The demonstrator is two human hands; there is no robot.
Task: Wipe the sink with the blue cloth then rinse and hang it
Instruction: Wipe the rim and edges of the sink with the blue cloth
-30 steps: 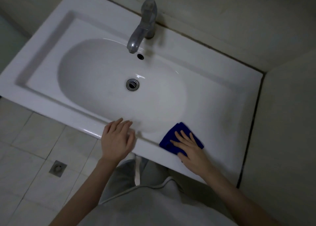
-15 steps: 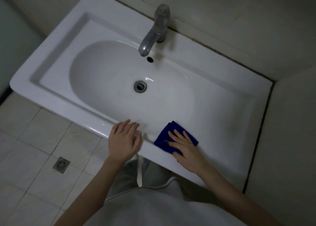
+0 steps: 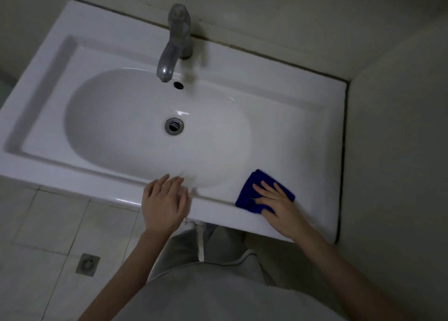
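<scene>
A white rectangular sink [image 3: 303,136] with an oval basin fills the upper view. The folded blue cloth [image 3: 252,187] lies on the sink's front right ledge. My right hand [image 3: 278,204] presses flat on the cloth with straight fingers. My left hand [image 3: 164,201] rests open on the front rim, just left of the cloth and near the basin's edge. A metal tap [image 3: 173,51] stands at the back centre, and no water runs from it. The drain [image 3: 174,126] sits in the basin's middle.
A wall [image 3: 400,151] closes the sink's right side and another runs behind the tap. Pale floor tiles with a small floor drain [image 3: 87,264] lie at the lower left. My grey-clothed body stands against the sink's front.
My right hand slid the cloth left along the front ledge, then back to the right. My left hand stayed on the front rim.
</scene>
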